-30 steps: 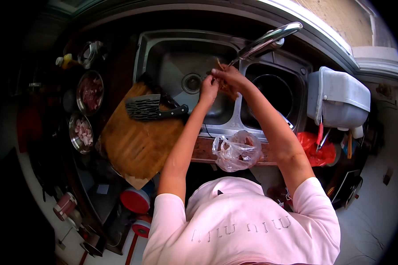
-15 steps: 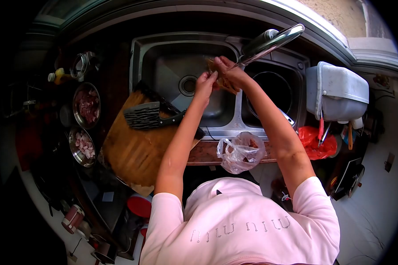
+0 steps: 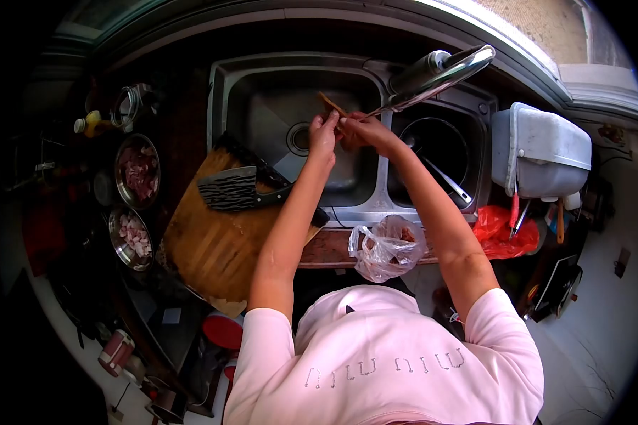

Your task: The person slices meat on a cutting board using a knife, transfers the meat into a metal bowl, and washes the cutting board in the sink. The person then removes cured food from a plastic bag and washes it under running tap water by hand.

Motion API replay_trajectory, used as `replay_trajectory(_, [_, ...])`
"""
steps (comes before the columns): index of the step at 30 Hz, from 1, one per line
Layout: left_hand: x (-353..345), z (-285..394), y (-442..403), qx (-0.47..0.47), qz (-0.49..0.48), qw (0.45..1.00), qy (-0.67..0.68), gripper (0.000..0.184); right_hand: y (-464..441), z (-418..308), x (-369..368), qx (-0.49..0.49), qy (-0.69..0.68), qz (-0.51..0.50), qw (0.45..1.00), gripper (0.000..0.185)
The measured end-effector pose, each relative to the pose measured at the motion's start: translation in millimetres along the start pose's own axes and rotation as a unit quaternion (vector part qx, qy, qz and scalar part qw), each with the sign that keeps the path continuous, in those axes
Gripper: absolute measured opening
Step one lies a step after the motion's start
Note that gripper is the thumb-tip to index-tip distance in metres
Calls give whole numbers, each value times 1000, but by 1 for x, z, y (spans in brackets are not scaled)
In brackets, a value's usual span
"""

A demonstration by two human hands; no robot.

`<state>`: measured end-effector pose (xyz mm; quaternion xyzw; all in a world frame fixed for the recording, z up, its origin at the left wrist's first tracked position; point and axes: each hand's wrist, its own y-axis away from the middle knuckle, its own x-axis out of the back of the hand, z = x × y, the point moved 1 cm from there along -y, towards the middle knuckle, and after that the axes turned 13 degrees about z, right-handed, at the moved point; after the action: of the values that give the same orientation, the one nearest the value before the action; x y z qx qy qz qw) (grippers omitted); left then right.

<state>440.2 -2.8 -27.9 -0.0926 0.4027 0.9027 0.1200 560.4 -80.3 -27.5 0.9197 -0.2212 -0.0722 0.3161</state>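
Over the right part of the large sink basin [image 3: 262,99], my two hands are close together. My left hand [image 3: 324,136] is closed on a thin orange-brown strip [image 3: 331,104], whose kind I cannot make out. One end of the strip sticks up past the fingertips. Against it, my right hand [image 3: 370,133] is closed too, with brownish pieces partly hidden beneath its fingers. The tip of the chrome faucet [image 3: 439,78] comes down just beyond my right hand.
A cleaver [image 3: 227,189] lies on the wooden cutting board [image 3: 213,244] at left. Beside it stand metal bowls of dark meat [image 3: 139,170] and pale pieces [image 3: 135,235]. A clear plastic bag [image 3: 386,251] sits on the front edge; a ladle [image 3: 446,177] rests in the smaller basin.
My right hand has come down slightly and turned beside the left. The brown strip now points up and left; more of the ladle shows in the smaller basin.
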Motion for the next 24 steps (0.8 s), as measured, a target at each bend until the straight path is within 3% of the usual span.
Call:
replay_trajectory(5, [-3, 10, 1, -30, 29, 999, 4, 13, 27, -25, -28, -65, -60, 77, 993, 49])
replay_trajectory(8, [-5, 14, 3, -43, 37, 998, 12, 12, 16, -14, -23, 13, 10, 37, 999, 49])
replay_trajectory(9, [-4, 14, 2, -51, 34, 998, 10, 12, 15, -15, -23, 10, -10, 29, 999, 49])
replay_trajectory(12, [-7, 20, 0, -187, 10, 982, -23, 12, 16, -11, -18, -1, -49, 7, 999, 47])
replay_trajectory(15, [-5, 28, 3, -200, 8, 980, -22, 13, 13, -13, -11, -19, -48, -21, 998, 40])
replay_trajectory(18, [-8, 22, 8, -225, 6, 973, -51, 14, 20, -30, -15, 87, 217, 63, 970, 33])
replay_trajectory(21, [-10, 21, 6, -169, -1, 985, 32, 16, 7, -24, -12, 237, 299, 116, 917, 33])
replay_trajectory(24, [-19, 43, 23, -130, -14, 988, 77, 15, 19, -38, -14, 91, -12, -17, 996, 38])
